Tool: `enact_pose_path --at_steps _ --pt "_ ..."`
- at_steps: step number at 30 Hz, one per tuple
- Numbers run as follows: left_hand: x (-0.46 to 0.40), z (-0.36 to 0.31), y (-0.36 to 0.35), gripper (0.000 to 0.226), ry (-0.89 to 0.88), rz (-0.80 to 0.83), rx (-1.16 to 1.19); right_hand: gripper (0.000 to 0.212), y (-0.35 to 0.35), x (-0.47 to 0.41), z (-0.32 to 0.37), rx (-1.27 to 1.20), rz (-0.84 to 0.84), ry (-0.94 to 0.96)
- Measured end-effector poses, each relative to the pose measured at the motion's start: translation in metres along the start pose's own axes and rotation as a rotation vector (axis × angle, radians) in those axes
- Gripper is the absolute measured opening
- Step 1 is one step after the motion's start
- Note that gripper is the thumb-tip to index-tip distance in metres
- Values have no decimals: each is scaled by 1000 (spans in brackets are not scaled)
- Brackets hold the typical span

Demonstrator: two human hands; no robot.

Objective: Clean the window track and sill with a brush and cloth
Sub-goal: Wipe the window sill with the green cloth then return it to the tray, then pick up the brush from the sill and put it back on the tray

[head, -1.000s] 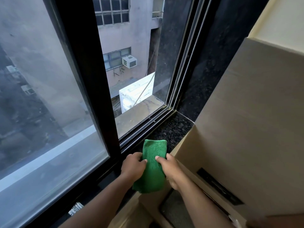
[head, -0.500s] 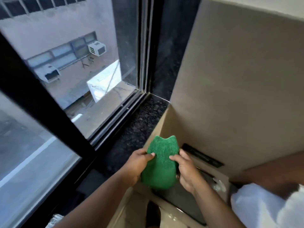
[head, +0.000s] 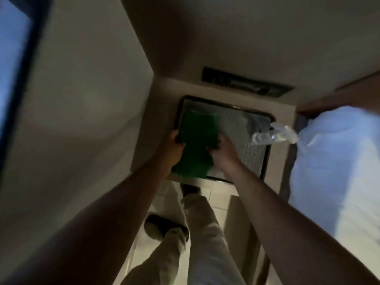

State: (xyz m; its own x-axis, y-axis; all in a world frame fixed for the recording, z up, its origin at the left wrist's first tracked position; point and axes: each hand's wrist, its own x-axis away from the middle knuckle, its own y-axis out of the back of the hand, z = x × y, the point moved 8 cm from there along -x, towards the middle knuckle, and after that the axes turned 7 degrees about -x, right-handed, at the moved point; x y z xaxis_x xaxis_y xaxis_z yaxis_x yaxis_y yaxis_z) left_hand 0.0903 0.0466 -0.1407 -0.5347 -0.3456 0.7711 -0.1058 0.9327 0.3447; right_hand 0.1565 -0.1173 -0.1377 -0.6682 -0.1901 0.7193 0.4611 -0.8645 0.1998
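Nubby green cloth point(head: 195, 140) between hands

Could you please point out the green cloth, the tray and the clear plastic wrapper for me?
green cloth point(head: 195, 145): head view, middle of the fabric between the hands.
tray point(head: 244, 140): head view, bare patterned floor.
clear plastic wrapper point(head: 274, 135): head view, crumpled middle.

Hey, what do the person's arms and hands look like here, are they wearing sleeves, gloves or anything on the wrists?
Both forearms are bare right up to the bottom edge of the picture, with no sleeve showing. The left hand and right hand wear no gloves, and no watch, band or ring can be made out, though the picture is dim and blurred. Below them show light khaki trousers and dark shoes.
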Motion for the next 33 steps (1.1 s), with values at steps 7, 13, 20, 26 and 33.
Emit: enact_pose_path --at_steps 7,13,20,26,33 --pt "-64 40 -29 60 9 145 -252 51 -15 -72 -53 324 -44 -12" --pt "20 52 7 52 45 72 -371 40 -7 -21 -32 349 -88 1" --pt "196 5 93 32 -106 -157 -144 48 -15 117 30 32 -118 12" --pt "374 8 199 25 -281 -569 -139 27 -68 260 85 -190 -115 157" --pt "487 101 290 15 -22 -910 -376 20 -180 389 109 -64 157 323"
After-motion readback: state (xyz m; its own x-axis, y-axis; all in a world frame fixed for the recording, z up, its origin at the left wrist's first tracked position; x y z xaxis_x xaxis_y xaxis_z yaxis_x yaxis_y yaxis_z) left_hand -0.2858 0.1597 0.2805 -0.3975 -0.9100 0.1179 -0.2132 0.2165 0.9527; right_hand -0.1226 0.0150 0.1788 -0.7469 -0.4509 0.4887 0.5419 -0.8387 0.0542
